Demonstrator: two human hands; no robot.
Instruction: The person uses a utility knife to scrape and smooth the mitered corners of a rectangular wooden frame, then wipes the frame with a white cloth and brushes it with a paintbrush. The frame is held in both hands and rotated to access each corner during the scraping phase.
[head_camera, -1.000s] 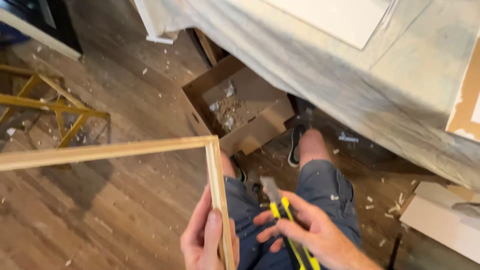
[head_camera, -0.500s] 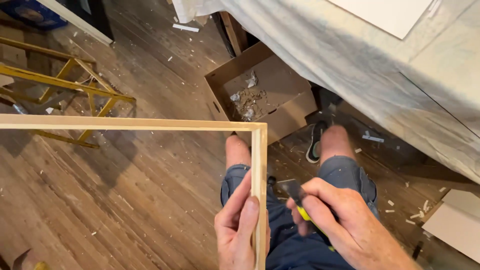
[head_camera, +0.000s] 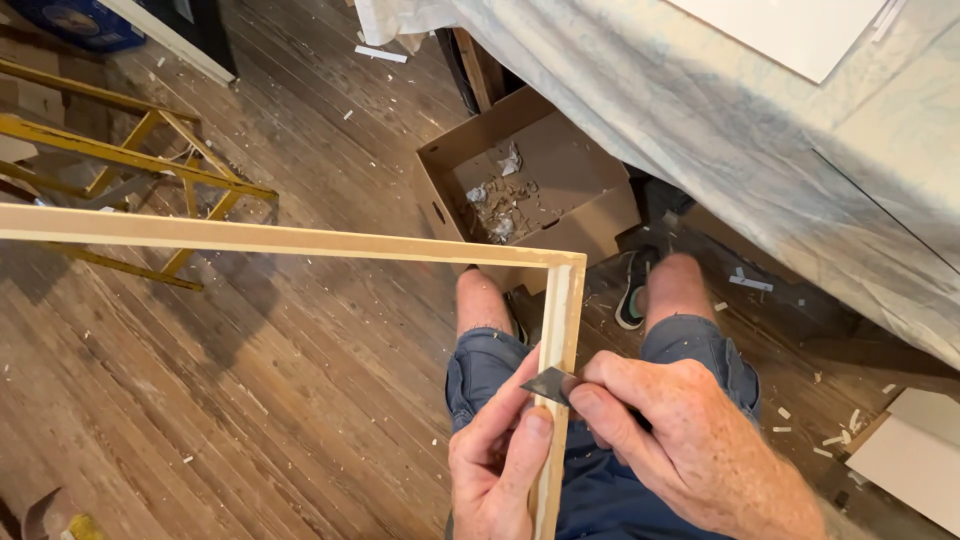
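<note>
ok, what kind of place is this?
Likely a home woodworking or framing workshop. Wood shavings litter the plank floor and fill an open cardboard box; a cloth-draped worktable stands alongside. The left hand steadies a wooden frame while the right hand holds a blade against it.

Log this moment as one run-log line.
left hand: grips wooden frame | right hand: holds blade against frame edge | cardboard box: on floor

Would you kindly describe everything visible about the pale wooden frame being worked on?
The pale wooden frame looks like bare, light timber: one long rail runs in from the left, meeting a second rail at a mitred corner. It is held above the lap. The left hand grips the near rail, and the right hand presses a grey blade against it.
</note>
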